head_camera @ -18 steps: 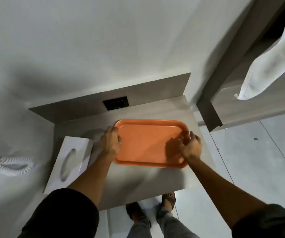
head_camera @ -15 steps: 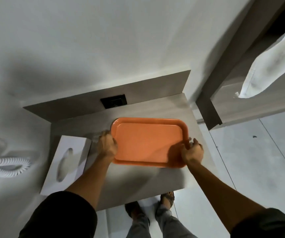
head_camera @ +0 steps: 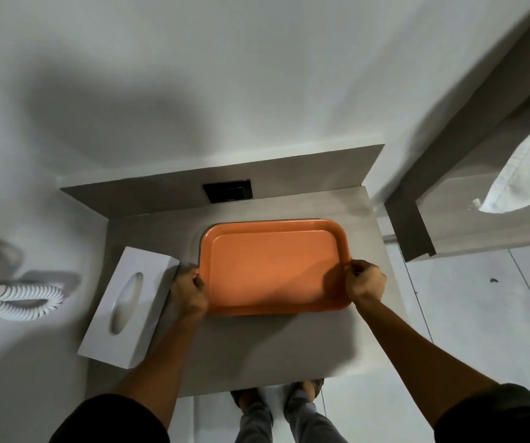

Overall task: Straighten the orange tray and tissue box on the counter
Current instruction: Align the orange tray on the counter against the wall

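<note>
An empty orange tray (head_camera: pixel 273 266) lies flat on the grey counter (head_camera: pixel 257 346), its long sides roughly parallel to the back panel. My left hand (head_camera: pixel 190 292) grips the tray's left rim near the front corner. My right hand (head_camera: pixel 364 281) grips the right rim near its front corner. A white tissue box (head_camera: pixel 129 302) with an oval slot sits at the counter's left edge, turned at an angle and overhanging the edge. Its right side almost touches my left hand.
A black socket plate (head_camera: pixel 227 190) is set in the grey back panel (head_camera: pixel 161 193). A white coiled phone cord (head_camera: pixel 17 298) hangs on the wall at left. A wooden frame (head_camera: pixel 417 225) with a white cloth (head_camera: pixel 528 174) stands at right. My feet (head_camera: pixel 279 394) show below the counter's front edge.
Both hands have slid toward the tray's front corners, and the tray has turned from slightly skewed to nearly square with the back panel. The tissue box has not moved.
</note>
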Action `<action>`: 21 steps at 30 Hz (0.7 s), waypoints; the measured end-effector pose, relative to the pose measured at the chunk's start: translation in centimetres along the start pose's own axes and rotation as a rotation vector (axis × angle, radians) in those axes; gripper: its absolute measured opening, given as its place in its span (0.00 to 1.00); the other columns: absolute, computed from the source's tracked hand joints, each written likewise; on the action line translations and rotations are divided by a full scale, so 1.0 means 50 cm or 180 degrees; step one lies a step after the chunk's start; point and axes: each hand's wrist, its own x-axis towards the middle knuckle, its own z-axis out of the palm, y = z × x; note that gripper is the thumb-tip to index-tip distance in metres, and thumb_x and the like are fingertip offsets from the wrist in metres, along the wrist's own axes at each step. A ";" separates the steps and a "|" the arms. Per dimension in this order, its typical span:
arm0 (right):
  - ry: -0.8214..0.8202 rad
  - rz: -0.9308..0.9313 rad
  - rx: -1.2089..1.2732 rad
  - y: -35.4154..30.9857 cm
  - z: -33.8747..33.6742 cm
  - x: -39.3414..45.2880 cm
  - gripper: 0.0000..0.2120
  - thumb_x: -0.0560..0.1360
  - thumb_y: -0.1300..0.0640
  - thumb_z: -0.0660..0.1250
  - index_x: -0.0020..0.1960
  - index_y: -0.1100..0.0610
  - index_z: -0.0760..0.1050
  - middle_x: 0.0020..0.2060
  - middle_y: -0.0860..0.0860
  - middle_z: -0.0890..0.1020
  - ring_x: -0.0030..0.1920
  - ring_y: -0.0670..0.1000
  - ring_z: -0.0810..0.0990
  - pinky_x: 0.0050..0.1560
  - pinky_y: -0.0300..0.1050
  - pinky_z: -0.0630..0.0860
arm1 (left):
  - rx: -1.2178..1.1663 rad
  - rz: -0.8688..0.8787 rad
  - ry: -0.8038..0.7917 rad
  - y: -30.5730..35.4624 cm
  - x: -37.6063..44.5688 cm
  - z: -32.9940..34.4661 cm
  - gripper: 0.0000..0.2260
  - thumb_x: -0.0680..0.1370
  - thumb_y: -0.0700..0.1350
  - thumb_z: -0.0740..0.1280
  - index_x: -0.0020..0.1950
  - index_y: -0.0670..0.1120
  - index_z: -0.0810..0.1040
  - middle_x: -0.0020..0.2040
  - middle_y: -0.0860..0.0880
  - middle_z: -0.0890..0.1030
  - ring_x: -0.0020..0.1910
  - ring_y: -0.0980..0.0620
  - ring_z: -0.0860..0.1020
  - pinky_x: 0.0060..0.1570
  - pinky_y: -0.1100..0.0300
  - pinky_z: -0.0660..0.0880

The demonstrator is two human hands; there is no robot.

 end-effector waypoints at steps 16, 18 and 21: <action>-0.0040 -0.2015 -0.0646 0.053 0.044 -0.043 0.32 0.87 0.45 0.61 0.87 0.58 0.63 0.83 0.63 0.68 0.81 0.65 0.68 0.83 0.68 0.66 | 0.0821 0.1882 0.0217 -0.109 -0.045 0.041 0.32 0.86 0.53 0.64 0.87 0.43 0.60 0.87 0.41 0.62 0.87 0.40 0.61 0.84 0.42 0.63; -0.0423 -0.2915 -0.1197 0.100 0.052 -0.078 0.35 0.88 0.43 0.59 0.91 0.51 0.53 0.89 0.56 0.58 0.89 0.60 0.58 0.87 0.71 0.55 | 0.1064 0.2367 -0.0107 -0.143 -0.071 0.057 0.35 0.85 0.55 0.64 0.88 0.44 0.56 0.90 0.44 0.53 0.90 0.42 0.53 0.87 0.42 0.54; -0.0785 -0.3835 -0.1830 0.187 0.070 -0.116 0.36 0.88 0.44 0.60 0.91 0.53 0.51 0.92 0.54 0.49 0.92 0.59 0.49 0.87 0.72 0.54 | 0.1451 0.2700 -0.0427 -0.191 -0.112 0.081 0.36 0.85 0.61 0.59 0.88 0.43 0.57 0.90 0.42 0.52 0.90 0.40 0.53 0.86 0.35 0.56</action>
